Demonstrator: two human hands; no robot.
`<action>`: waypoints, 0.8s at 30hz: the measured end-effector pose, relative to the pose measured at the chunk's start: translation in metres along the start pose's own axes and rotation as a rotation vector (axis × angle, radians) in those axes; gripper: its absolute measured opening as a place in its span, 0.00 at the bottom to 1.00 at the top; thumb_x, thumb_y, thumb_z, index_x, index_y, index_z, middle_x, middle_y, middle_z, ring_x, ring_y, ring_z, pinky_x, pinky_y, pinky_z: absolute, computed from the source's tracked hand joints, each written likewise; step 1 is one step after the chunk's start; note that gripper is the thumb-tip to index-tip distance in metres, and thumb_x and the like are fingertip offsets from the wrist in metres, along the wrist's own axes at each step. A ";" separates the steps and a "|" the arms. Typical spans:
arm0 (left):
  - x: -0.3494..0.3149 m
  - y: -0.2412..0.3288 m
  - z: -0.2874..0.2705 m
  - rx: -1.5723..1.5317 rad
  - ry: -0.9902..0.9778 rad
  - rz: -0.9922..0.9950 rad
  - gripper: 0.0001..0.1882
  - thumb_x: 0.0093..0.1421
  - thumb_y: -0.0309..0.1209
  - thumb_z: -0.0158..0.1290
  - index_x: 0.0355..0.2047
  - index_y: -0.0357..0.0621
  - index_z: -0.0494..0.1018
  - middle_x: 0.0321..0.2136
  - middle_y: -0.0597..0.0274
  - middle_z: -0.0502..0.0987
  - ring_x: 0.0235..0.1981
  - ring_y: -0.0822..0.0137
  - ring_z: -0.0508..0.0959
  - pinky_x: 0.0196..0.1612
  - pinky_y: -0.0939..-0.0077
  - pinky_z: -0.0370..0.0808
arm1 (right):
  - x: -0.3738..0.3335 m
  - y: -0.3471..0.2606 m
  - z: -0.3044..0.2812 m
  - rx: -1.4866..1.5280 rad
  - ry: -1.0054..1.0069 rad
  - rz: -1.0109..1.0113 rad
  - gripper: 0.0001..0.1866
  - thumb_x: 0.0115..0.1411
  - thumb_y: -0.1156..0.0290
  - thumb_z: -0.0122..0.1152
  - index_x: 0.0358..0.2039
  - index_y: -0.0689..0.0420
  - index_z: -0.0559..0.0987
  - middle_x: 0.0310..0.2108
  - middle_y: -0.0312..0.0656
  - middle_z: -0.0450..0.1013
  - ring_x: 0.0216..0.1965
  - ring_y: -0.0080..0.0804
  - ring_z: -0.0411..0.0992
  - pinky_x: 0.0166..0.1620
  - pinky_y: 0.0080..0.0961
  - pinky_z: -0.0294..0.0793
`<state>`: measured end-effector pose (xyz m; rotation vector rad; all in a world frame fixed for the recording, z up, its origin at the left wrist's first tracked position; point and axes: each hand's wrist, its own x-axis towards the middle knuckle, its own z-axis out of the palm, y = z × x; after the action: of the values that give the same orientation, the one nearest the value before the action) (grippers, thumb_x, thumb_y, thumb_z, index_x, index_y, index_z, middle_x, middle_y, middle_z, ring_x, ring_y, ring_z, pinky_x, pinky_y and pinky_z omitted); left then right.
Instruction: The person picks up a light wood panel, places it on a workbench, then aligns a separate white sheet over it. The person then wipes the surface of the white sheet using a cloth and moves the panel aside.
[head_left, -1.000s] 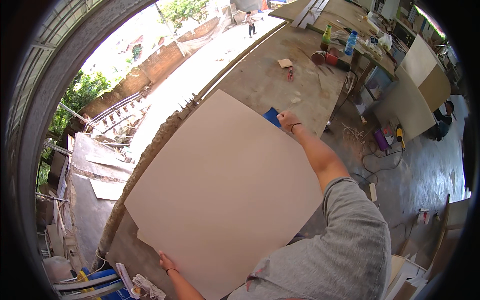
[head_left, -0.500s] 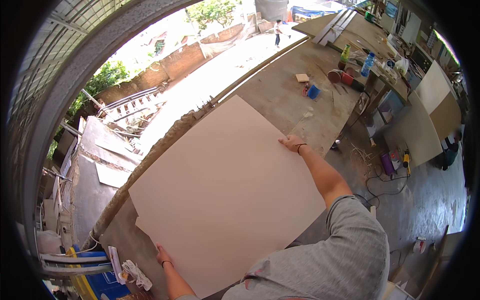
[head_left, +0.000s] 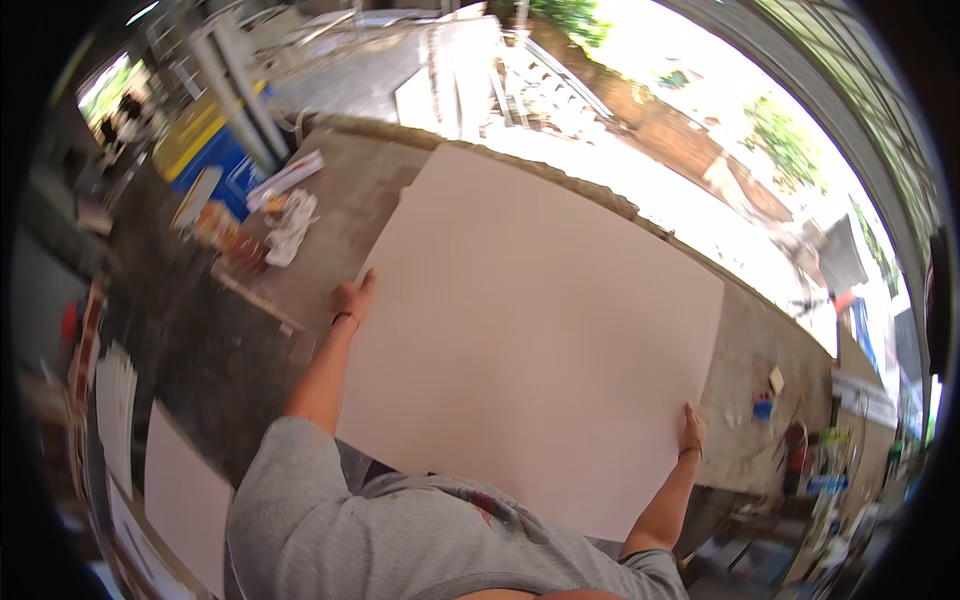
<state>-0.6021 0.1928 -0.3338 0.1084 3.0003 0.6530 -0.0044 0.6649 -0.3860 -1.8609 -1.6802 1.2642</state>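
Note:
A large pale flat board [head_left: 540,330] lies across the workbench [head_left: 345,180] in front of me, its near edge close to my body. My left hand [head_left: 353,297] grips its left edge, thumb along the side and the other fingers partly hidden. On the opposite edge, lower down, my right hand [head_left: 692,428] is closed on the board, fingertips out of sight beneath it. A small step shows in the board's outline near its far left corner; whether a second sheet lies underneath, I cannot tell.
Left on the bench lie a crumpled white cloth [head_left: 291,228] and a pale strip [head_left: 287,178], beside a blue and yellow bin [head_left: 215,150]. A small blue container [head_left: 763,409] sits to the right. Pale panels [head_left: 185,500] lean at lower left. A rough ledge [head_left: 590,190] runs beyond.
My view has swung round to the left, so the bin and leaning panels now show at left. Both hands still hold the board's opposite edges.

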 end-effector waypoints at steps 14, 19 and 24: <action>-0.140 -0.084 -0.138 -0.201 0.151 -0.118 0.45 0.50 0.71 0.36 0.24 0.33 0.74 0.24 0.41 0.76 0.31 0.46 0.77 0.33 0.54 0.72 | -0.079 -0.022 -0.013 0.404 -0.062 -0.237 0.35 0.56 0.51 0.55 0.53 0.69 0.66 0.54 0.48 0.64 0.52 0.37 0.64 0.55 0.29 0.62; -0.218 -0.181 -0.170 -0.253 0.363 -0.219 0.40 0.51 0.68 0.39 0.22 0.36 0.73 0.22 0.45 0.76 0.29 0.49 0.77 0.31 0.57 0.72 | -0.088 -0.014 -0.005 0.437 -0.294 -0.338 0.35 0.56 0.51 0.55 0.54 0.67 0.65 0.55 0.49 0.62 0.53 0.39 0.63 0.56 0.31 0.61; -0.336 -0.260 -0.233 -0.390 0.548 -0.372 0.39 0.49 0.68 0.43 0.19 0.36 0.71 0.20 0.48 0.75 0.27 0.51 0.77 0.29 0.57 0.71 | -0.167 -0.041 0.008 0.493 -0.452 -0.457 0.35 0.59 0.49 0.49 0.58 0.62 0.60 0.59 0.50 0.55 0.57 0.42 0.58 0.59 0.34 0.57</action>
<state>-0.3008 -0.1676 -0.2130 -0.7414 3.1426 1.3773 -0.0208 0.5195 -0.2961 -0.8908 -1.6576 1.7617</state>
